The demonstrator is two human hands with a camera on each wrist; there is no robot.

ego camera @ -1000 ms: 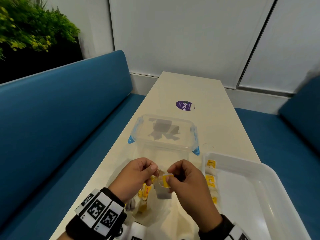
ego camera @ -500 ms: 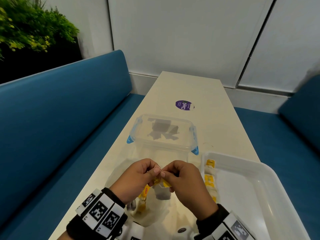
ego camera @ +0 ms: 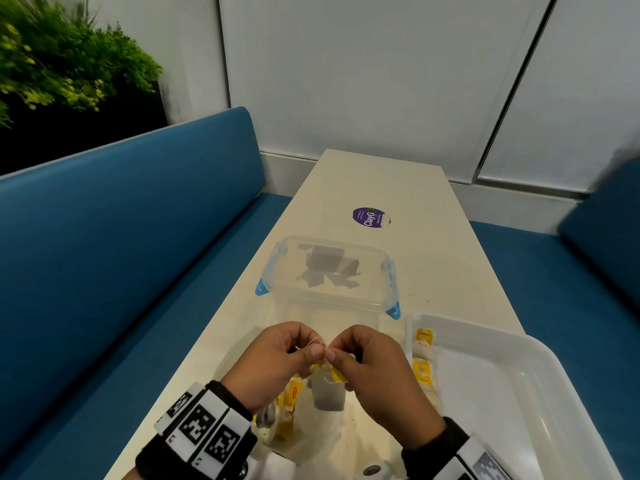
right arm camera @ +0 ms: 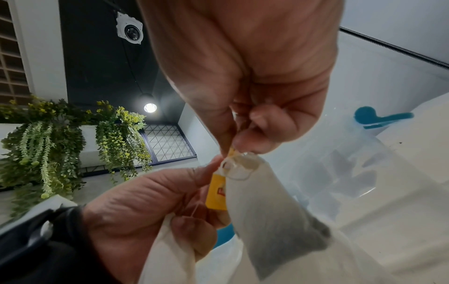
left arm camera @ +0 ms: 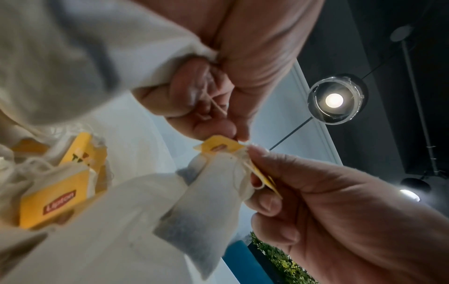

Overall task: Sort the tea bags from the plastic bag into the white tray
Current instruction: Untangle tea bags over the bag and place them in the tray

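Looks like a café or office lounge booth: I'm at a long cream desk (ego camera: 388, 188) flanked by blue padded bench seats (ego camera: 114, 244), white wall panels (ego camera: 346, 71) at the far end. Fake hanging greenery (right arm camera: 48, 138) in a planter behind the left bench, dark ceiling with pendant globe lamps (left arm camera: 336, 100) and a dome camera (right arm camera: 131, 30). Round purple sticker (ego camera: 370, 217) stuck on the desk.
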